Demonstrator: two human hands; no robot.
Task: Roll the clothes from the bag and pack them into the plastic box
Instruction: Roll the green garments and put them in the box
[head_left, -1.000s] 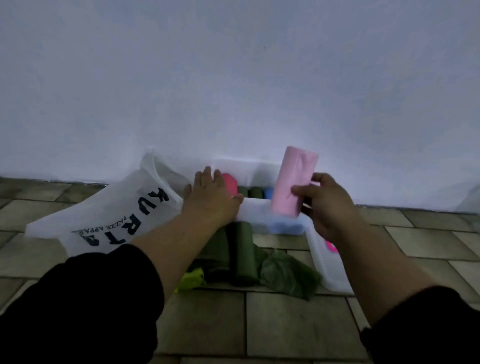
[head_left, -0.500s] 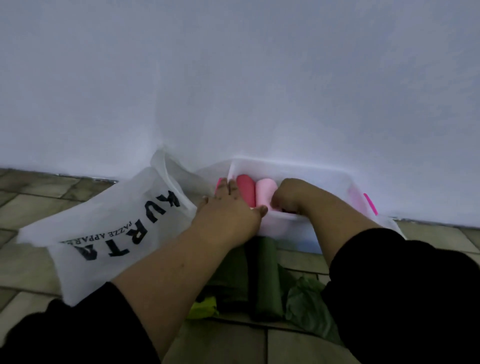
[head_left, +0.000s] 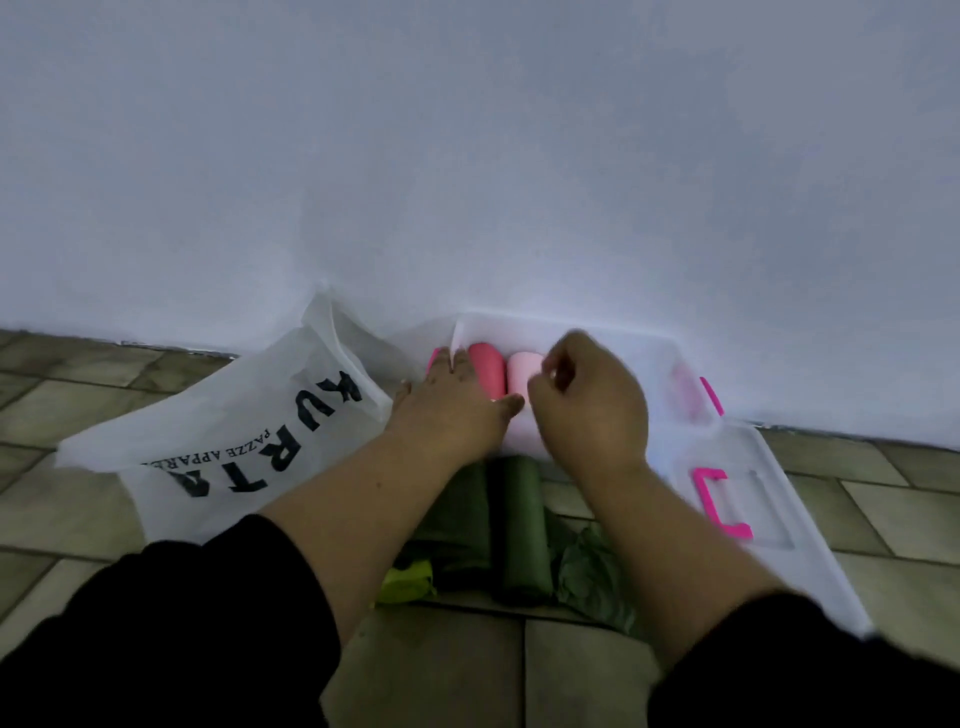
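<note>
The clear plastic box (head_left: 670, 345) stands on the floor against the wall. Inside it, side by side, lie a red rolled garment (head_left: 488, 366) and a light pink rolled garment (head_left: 521, 375). My left hand (head_left: 449, 413) lies flat with straight fingers on the box's front left corner, touching the red roll. My right hand (head_left: 592, 405) hovers over the box just right of the pink roll, fingers curled, with nothing seen in it. The white bag (head_left: 234, 441) printed "KURTA" lies to the left.
Dark green rolled clothes (head_left: 522, 525) lie on the tiled floor in front of the box, with a crumpled green cloth (head_left: 592, 571) and a yellow-green piece (head_left: 408, 582) beside them. The box lid (head_left: 779, 499) with a pink handle (head_left: 719, 501) lies at the right.
My right hand carried the light pink roll into the box beside the red one, let it go and has drawn back up. My left hand stayed on the box.
</note>
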